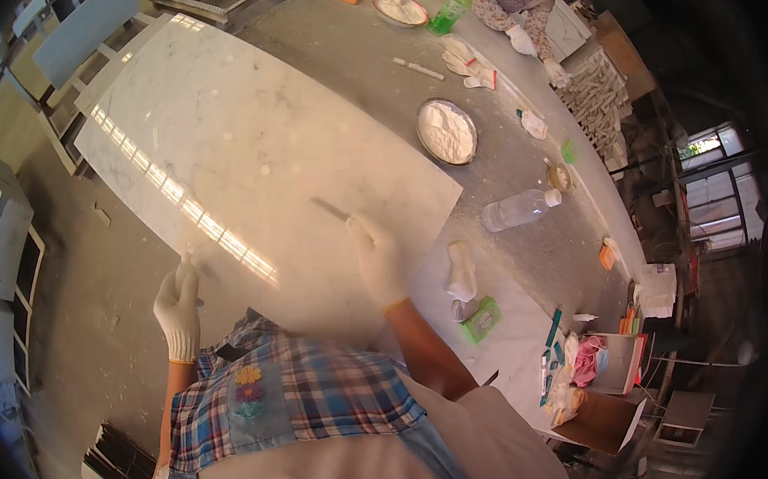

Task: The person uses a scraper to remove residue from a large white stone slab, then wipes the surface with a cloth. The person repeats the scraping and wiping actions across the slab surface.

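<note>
A large, glossy white stone slab (266, 142) with grey veining lies in front of me, its polished face reflecting a strip of light. My right hand (374, 255), in a white knit glove, is closed on a thin, dark flat blade (329, 208) just over the slab. The blade looks blurred, and I cannot tell whether it touches the surface. At the slab's near left edge, my left hand (178, 307), also gloved, has its fingers closed. A small pale tip (189, 252) shows above those fingers; what it belongs to is hidden.
Beyond the slab are a bowl of white powder (448, 132), a clear bottle (520, 210), spare gloves (469, 63) and a green bottle (453, 11). Right of me lie a green packet (482, 320) and an open cardboard box (598, 421). A gloved co-worker (523, 27) is across the table.
</note>
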Demonstrator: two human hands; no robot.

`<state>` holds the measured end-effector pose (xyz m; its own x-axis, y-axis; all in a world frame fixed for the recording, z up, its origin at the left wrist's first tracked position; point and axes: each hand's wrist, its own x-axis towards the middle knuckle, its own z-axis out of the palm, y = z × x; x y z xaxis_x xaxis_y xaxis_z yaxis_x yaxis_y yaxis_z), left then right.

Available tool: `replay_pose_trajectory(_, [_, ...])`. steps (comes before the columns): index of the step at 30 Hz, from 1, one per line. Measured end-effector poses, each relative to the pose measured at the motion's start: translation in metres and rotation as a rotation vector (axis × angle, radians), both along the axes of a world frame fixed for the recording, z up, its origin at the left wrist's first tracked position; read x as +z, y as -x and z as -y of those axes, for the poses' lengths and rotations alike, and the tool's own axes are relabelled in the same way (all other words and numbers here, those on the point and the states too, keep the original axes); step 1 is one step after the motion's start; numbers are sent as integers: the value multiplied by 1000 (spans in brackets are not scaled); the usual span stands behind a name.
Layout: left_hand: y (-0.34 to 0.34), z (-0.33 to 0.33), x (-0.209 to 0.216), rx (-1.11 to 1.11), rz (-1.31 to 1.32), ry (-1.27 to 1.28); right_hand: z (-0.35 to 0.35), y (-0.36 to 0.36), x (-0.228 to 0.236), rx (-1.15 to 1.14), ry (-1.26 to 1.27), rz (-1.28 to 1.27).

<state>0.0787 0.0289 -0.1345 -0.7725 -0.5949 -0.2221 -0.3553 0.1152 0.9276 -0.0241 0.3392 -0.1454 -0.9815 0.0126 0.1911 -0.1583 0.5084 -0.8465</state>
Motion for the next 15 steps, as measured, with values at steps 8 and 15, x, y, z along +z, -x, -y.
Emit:
replay_pose_trajectory(8, [-1, -20, 0, -217, 8, -255, -24, 14, 29, 137, -79, 163])
replay_pose_trajectory(15, [-6, -25, 9, -306, 42, -351, 11, 0, 16, 292, -244, 161])
